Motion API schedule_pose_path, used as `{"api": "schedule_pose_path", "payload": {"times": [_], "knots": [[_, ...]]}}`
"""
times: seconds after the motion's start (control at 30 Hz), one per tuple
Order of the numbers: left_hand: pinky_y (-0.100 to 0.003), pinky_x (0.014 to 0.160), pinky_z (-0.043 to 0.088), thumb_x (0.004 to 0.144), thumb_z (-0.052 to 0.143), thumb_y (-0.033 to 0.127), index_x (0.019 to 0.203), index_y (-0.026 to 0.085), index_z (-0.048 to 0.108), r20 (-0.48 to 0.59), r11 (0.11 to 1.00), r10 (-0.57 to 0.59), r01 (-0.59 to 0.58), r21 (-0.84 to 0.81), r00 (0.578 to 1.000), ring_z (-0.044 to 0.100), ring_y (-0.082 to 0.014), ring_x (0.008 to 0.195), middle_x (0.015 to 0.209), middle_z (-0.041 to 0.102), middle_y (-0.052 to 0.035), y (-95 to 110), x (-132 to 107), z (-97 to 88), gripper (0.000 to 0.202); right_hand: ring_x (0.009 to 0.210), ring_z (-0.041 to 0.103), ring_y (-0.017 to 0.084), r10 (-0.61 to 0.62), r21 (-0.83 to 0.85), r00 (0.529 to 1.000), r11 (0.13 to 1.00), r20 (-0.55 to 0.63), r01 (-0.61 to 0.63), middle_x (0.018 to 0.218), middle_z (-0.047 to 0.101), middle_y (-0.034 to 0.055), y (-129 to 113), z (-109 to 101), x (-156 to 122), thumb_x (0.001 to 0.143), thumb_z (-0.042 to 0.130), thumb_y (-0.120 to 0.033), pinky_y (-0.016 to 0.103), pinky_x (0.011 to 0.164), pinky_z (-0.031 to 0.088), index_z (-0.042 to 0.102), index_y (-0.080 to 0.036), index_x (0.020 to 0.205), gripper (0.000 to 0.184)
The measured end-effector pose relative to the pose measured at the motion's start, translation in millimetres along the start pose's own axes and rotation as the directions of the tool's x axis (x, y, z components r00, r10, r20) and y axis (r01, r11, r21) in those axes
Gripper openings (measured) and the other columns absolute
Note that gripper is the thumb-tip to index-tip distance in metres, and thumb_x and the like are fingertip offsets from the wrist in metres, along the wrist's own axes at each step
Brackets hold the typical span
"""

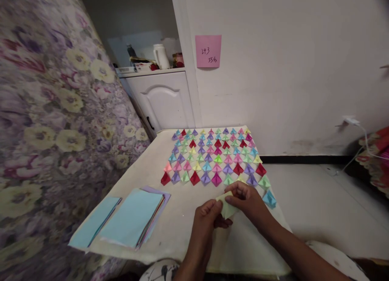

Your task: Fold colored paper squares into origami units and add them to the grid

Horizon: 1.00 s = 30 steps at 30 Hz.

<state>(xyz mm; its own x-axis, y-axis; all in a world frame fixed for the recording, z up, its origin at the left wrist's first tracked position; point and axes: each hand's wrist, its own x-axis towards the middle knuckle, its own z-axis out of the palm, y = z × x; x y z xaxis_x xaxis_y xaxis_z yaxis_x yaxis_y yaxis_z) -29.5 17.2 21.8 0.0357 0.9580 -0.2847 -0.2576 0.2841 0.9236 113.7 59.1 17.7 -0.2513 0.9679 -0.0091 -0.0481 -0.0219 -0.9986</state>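
Note:
A small piece of pale yellow folded paper point(227, 208) is held between my two hands above the near part of the table. My left hand point(208, 216) pinches its left edge, thumb on top and fingers underneath. At its upper right, my right hand point(243, 196) grips it with thumb and fingertips, hiding part of that side. Just beyond my hands, rows of folded paper pieces point(216, 179) in red, purple, green, pink, blue and yellow cover the far part of the table. A single blue folded piece point(269, 199) lies to the right of my right hand.
Stacks of coloured paper sheets point(133, 216) and a narrower blue-topped stack point(97, 220) lie at the table's left. A floral curtain point(60, 111) hangs beside it. Behind stand a white cabinet point(161, 103) and a wall bearing a pink note point(208, 51).

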Motion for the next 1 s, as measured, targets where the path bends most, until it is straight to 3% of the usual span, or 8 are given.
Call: {"api": "schedule_pose_path", "payload": {"times": [0.2,0.37,0.63,0.87,1.0], "knots": [[-0.021,0.047,0.044,0.076,0.060,0.043,0.070,0.012,0.060,0.056,0.996,-0.035,0.030,0.082,0.998,0.064,-0.0153,0.050,0.059,0.066,-0.0047,1.7,-0.6,0.5,0.031,0.056,0.052,0.012,-0.028,-0.068,0.998,0.997,-0.054,0.025,0.063,0.055,-0.0035,-6.6,0.4,-1.8,0.070,0.064,-0.029,0.024,0.052,0.041,0.058,-0.019,0.083,0.017],[-0.021,0.046,0.044,0.067,0.069,0.034,0.069,0.012,0.061,0.064,0.986,-0.073,0.062,0.152,0.995,0.064,-0.0147,0.049,0.067,0.071,-0.0078,0.7,0.3,1.4,0.024,0.055,0.048,0.011,-0.064,-0.166,0.993,0.985,-0.098,0.047,0.061,0.052,-0.0047,-8.4,2.7,-2.5,0.069,0.064,-0.026,0.023,0.051,0.038,0.059,-0.019,0.082,0.015],[-0.022,0.045,0.044,0.064,0.070,0.033,0.062,0.012,0.058,0.053,0.993,-0.091,0.087,0.075,0.994,0.062,-0.0140,0.046,0.060,0.070,-0.0072,-4.4,3.1,-0.7,0.024,0.060,0.057,0.013,-0.001,0.006,1.000,1.000,-0.028,0.001,0.068,0.061,-0.0016,-1.0,1.8,0.9,0.068,0.068,-0.030,0.025,0.057,0.043,0.057,-0.017,0.085,0.024],[-0.021,0.048,0.044,0.065,0.070,0.033,0.069,0.011,0.063,0.031,0.994,-0.080,0.078,0.075,0.996,0.063,-0.0140,0.049,0.063,0.070,-0.0075,-1.8,2.8,-1.3,0.023,0.059,0.059,0.013,-0.006,0.043,1.000,0.999,0.022,0.005,0.066,0.064,-0.0012,0.0,0.7,1.1,0.067,0.069,-0.028,0.024,0.056,0.044,0.058,-0.017,0.076,0.018],[-0.022,0.052,0.046,0.065,0.071,0.034,0.083,0.012,0.067,0.046,0.993,-0.077,0.072,0.091,0.996,0.066,-0.0163,0.059,0.073,0.071,-0.0079,0.4,3.5,-1.7,0.030,0.057,0.058,0.013,-0.004,-0.012,1.000,1.000,0.029,0.005,0.065,0.064,-0.0015,-3.9,1.8,-0.2,0.069,0.066,-0.025,0.024,0.055,0.045,0.058,-0.017,0.077,0.014]]}}
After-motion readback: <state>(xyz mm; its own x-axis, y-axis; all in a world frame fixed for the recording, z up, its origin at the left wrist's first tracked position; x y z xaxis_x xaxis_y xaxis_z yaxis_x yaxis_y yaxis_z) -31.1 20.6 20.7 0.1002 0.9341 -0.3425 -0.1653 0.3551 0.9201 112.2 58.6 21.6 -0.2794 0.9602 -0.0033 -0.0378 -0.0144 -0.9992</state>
